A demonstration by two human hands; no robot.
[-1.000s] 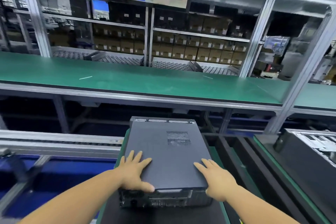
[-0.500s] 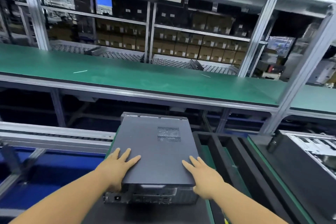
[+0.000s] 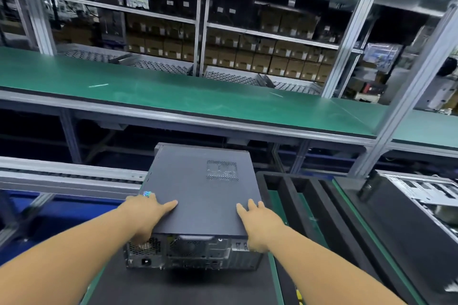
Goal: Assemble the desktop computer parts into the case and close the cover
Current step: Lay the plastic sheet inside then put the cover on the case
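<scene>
Lighting is even and overhead, moderately bright. Shelves (image 3: 247, 39) behind are dim and motion-blurred. Wide-angle distortion bends the frame edges.

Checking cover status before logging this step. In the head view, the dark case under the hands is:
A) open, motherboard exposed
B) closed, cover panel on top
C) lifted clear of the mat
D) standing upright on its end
B: the dark cover panel spans the whole top of the case, which lies flat on the black mat, with the left hand and right hand on its near corners.
</scene>
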